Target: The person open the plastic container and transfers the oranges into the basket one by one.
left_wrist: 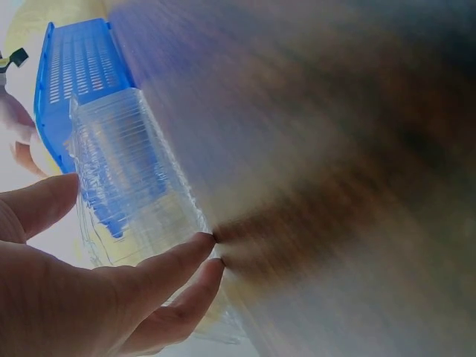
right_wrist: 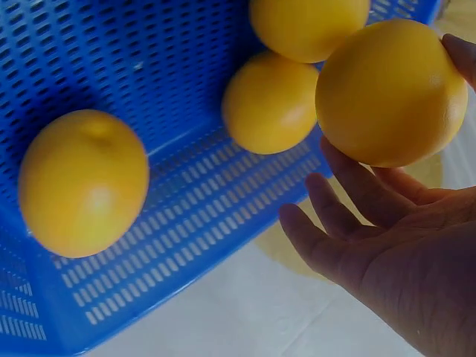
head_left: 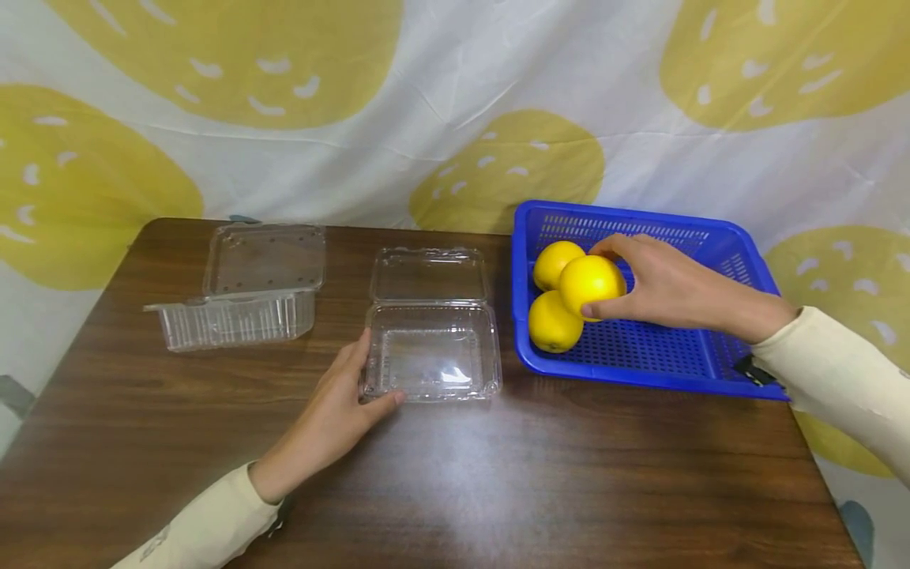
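Note:
My right hand (head_left: 657, 280) holds a yellow-orange orange (head_left: 592, 286) between thumb and fingers, over the left part of a blue plastic basket (head_left: 711, 382). Just beside it in the basket are two other oranges, one behind (head_left: 558, 265) and one in front (head_left: 554, 322). The right wrist view shows a further orange (right_wrist: 84, 184) apart from these; the hand hides it in the head view. My left hand (head_left: 341, 403) touches the near left corner of an opened clear plastic clamshell box (head_left: 430, 356), its fingers fairly straight along the side and the thumb at the front rim.
A second clear clamshell box (head_left: 238, 322), lid up, stands at the left on the brown wooden table (head_left: 455, 490). Behind the table hangs a white cloth (head_left: 455, 71) with yellow shapes. The basket's right end reaches near the table's right edge.

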### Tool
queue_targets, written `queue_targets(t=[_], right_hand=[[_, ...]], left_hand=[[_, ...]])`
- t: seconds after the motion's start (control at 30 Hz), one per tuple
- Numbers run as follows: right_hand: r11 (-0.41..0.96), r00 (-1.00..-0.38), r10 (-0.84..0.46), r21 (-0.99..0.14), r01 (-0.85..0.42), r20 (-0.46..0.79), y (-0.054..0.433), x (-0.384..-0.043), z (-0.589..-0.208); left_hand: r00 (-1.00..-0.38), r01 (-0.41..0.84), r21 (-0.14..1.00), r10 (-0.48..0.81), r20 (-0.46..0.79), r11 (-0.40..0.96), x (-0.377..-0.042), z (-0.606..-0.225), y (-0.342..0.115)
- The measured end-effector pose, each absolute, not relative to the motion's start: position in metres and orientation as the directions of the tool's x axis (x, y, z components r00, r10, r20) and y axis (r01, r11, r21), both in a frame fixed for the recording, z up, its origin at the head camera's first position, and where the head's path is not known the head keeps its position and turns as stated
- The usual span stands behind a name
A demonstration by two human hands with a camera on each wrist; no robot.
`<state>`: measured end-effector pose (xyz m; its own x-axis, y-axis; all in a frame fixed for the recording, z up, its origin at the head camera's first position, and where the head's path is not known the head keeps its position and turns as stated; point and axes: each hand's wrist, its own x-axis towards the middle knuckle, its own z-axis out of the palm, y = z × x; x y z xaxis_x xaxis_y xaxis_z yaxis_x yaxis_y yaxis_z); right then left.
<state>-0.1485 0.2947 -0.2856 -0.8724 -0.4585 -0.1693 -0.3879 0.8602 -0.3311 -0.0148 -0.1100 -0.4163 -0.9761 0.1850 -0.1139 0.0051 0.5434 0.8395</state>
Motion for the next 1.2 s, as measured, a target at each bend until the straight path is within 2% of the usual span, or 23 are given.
queue_targets(t=[0.57, 0.83, 1.2], right_hand=[[0.896, -0.891, -0.408, -0.274, -0.348, -0.201, 0.317, -0.162, -0.304], [0.912, -0.886, -0.387, -0.248, -0.327, -0.254, 0.323, -0.168, -0.313], [0.911, -0.879, -0.401, -0.217, -0.351, -0.260, 0.331, -0.173, -0.327]], left_hand=[[-0.975, -0.001, 0.838, 0.185, -0.122, 0.546, -0.014, -0.417, -0.111], [-0.977, 0.004, 0.838, 0.182, -0.114, 0.546, -0.015, -0.418, -0.111], [-0.977, 0.013, 0.837, 0.183, -0.105, 0.547, -0.015, -0.419, -0.111]])
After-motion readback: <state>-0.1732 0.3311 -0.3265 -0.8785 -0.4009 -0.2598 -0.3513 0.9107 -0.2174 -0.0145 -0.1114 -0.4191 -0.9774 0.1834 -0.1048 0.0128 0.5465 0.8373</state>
